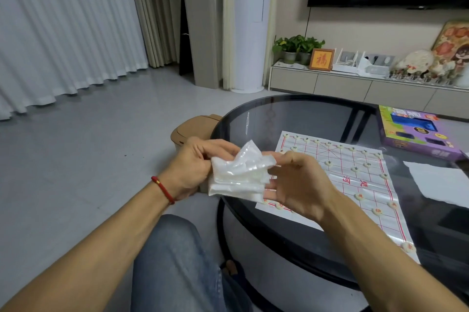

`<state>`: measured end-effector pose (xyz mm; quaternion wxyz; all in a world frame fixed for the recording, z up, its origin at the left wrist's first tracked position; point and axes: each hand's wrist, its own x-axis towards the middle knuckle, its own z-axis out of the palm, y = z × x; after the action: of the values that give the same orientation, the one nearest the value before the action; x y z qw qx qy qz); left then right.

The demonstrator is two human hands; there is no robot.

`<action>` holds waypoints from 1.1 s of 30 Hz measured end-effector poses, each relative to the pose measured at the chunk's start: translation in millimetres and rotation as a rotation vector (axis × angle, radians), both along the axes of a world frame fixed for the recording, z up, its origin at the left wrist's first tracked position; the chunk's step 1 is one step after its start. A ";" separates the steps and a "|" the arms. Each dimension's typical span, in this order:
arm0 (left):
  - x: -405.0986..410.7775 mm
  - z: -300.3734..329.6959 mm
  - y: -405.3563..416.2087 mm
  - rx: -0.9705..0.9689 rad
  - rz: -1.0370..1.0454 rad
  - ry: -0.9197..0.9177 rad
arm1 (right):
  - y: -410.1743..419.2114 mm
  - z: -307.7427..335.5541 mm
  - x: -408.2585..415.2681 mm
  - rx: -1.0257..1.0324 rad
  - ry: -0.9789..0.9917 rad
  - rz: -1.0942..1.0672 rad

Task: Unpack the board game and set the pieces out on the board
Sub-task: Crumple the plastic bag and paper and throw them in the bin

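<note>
both hands (pixel 195 164) (pixel 302 185) grip a crumpled, glossy clear plastic bag (pixel 238 174).

Round table (pixel 253 119) with a dark glass top and black rim. A glossy white game board sheet (pixel 368 185) printed with a red grid lies flat on it, bearing small pale round pieces (pixel 359 196) on the grid points. Beyond the sheet lie a purple game box (pixel 416 139) at the far edge and a white paper sheet (pixel 439 182) to the right.
</note>
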<state>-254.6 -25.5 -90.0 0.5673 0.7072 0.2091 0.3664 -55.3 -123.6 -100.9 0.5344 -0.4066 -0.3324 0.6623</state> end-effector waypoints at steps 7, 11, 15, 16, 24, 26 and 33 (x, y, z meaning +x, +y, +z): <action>50.1 4.1 -0.9 0.451 -0.088 0.198 | -15.7 8.8 23.9 -0.129 -0.255 -0.051; 77.3 2.9 1.9 0.397 -0.115 0.257 | -25.2 2.9 48.8 -0.146 -0.229 -0.171; 103.4 8.2 -7.2 -0.171 -0.206 0.265 | -38.7 1.4 78.8 -0.029 -0.242 -0.295; 106.2 7.9 -8.3 -0.335 -0.268 0.213 | -42.4 2.6 86.0 -0.008 -0.260 -0.328; 182.9 -6.1 -48.4 -0.440 -0.020 0.238 | -47.0 -1.0 108.6 0.073 -0.718 -0.584; 203.9 -10.1 -59.2 -0.242 0.113 0.248 | -44.0 -0.5 113.1 0.012 -0.549 -0.625; 261.5 -11.0 -85.3 -0.500 0.197 0.119 | -29.0 -18.0 124.3 -0.005 -0.775 -1.255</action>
<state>7.0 -110.8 -101.0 0.6726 0.5418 0.3937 0.3147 69.0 -152.6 -118.9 0.6561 -0.7263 -0.2006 0.0413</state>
